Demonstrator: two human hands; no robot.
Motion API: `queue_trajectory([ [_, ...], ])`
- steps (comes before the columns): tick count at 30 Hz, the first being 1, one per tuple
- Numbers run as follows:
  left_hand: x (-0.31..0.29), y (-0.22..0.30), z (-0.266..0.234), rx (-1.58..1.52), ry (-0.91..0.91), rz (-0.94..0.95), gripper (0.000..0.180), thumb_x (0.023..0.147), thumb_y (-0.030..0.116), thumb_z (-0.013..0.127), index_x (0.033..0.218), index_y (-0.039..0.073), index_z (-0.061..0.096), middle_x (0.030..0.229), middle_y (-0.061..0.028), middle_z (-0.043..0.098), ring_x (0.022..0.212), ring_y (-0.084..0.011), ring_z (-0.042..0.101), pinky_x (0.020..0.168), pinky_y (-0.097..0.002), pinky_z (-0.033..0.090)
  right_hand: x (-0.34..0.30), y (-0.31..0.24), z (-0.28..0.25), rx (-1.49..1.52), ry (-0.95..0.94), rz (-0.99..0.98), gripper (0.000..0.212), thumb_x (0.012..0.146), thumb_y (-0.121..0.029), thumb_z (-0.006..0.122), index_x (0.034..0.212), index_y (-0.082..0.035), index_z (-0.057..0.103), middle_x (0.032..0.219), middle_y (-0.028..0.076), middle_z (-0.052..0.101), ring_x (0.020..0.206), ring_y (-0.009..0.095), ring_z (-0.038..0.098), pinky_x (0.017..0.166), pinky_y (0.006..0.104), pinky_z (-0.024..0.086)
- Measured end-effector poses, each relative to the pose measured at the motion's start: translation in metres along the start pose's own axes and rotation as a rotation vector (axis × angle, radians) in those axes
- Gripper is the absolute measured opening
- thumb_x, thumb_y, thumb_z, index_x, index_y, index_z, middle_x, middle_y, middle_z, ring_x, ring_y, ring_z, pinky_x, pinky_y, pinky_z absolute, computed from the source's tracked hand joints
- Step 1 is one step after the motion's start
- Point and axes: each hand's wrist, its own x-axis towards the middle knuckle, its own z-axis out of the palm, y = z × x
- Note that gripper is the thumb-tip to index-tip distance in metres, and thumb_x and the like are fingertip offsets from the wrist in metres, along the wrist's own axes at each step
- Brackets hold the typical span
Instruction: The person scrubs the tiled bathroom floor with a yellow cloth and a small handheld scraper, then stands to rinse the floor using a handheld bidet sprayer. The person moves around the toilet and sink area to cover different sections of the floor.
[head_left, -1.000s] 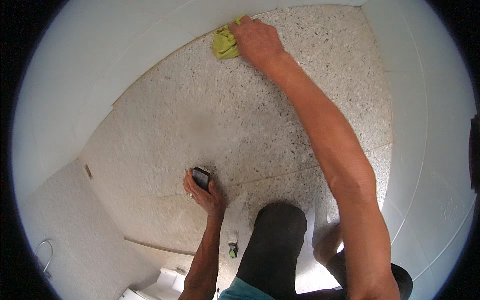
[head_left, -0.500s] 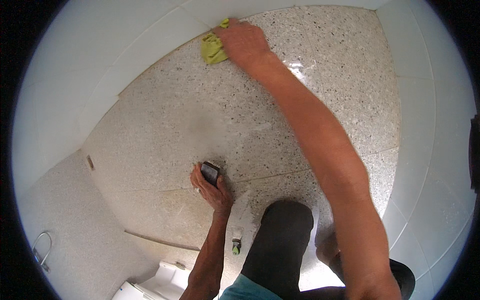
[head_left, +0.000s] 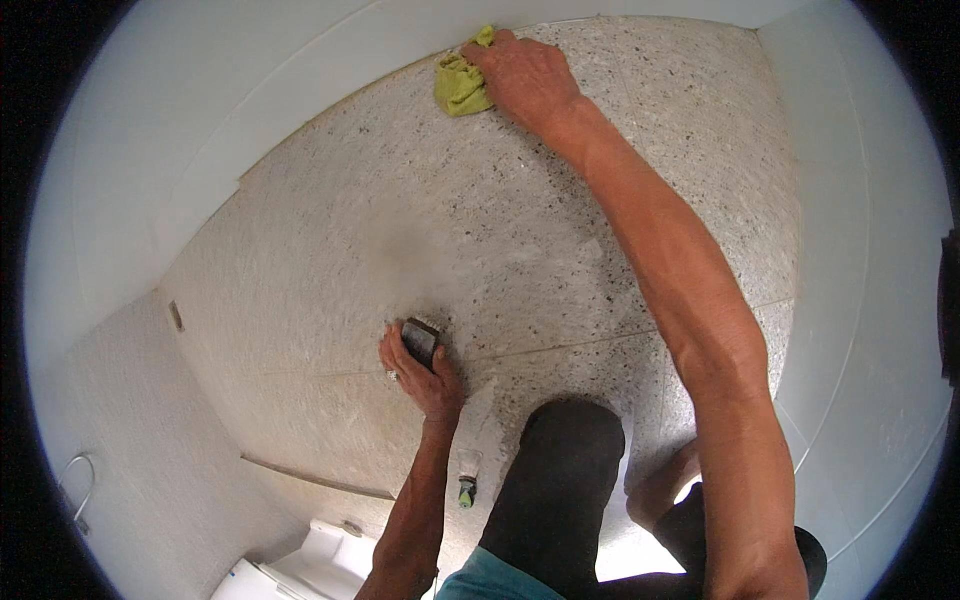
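Far ahead, near the foot of the wall, my right hand (head_left: 525, 80) presses a crumpled yellow-green cloth (head_left: 462, 88) to the speckled floor (head_left: 540, 250). Its fingers curl over the cloth's right side. Closer in, my left hand (head_left: 428, 382) wraps around a dark block-shaped scrub brush (head_left: 419, 341) resting on the floor. Pale bristles show along the brush's far edge. A ring is on one finger of that hand.
Beside my left forearm is a small clear bottle (head_left: 468, 480) with a black and green top. A white toilet (head_left: 315, 565) stands at the lower left. Pale tiled walls (head_left: 860, 250) bound the floor. A raised strip (head_left: 315, 480) crosses the floor at the left.
My right hand and the cloth have slid to the right along the wall's foot. My left hand stays on the brush, almost unmoved.
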Motion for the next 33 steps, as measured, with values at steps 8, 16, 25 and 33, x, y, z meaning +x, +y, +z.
queue_trajectory([
  [8,-0.001,-0.002,-0.004,0.027,0.022,0.012,0.062,0.100,0.035,0.048,0.142,-0.008,0.030,0.141,-0.0248,0.041,0.130,-0.0447,0.036,0.110,-0.0603,0.023,-0.032,0.112,-0.044,-0.109,0.043,0.258,0.048,0.084,-0.011,0.057,0.129,-0.028,0.062,0.111,0.012,0.067,0.094,0.031,0.068,0.081,0.0439,0.055],
  [16,0.002,0.006,0.005,-0.051,0.030,-0.038,0.065,0.100,0.042,0.048,0.142,-0.004,0.032,0.140,-0.0246,0.041,0.131,-0.0438,0.035,0.109,-0.0600,0.024,-0.006,0.013,0.003,-0.035,0.029,0.032,0.041,0.087,-0.007,0.052,0.125,-0.018,0.062,0.108,0.015,0.067,0.102,0.030,0.066,0.086,0.0459,0.053],
  [25,-0.002,0.000,0.001,0.023,0.016,-0.019,0.064,0.101,0.043,0.045,0.145,-0.001,0.030,0.139,-0.0289,0.038,0.129,-0.0453,0.038,0.105,-0.0565,0.031,-0.048,0.190,-0.051,-0.206,0.069,0.451,0.053,0.082,-0.014,0.055,0.133,-0.028,0.058,0.112,0.012,0.067,0.101,0.031,0.066,0.081,0.0448,0.054],
  [33,0.000,0.003,0.003,0.028,0.009,-0.003,0.063,0.100,0.040,0.046,0.146,0.000,0.029,0.140,-0.0280,0.038,0.128,-0.0442,0.039,0.103,-0.0562,0.033,-0.029,0.071,-0.002,-0.101,0.082,0.103,0.023,0.087,-0.009,0.054,0.107,-0.010,0.066,0.100,0.013,0.067,0.091,0.032,0.067,0.077,0.0451,0.056],
])
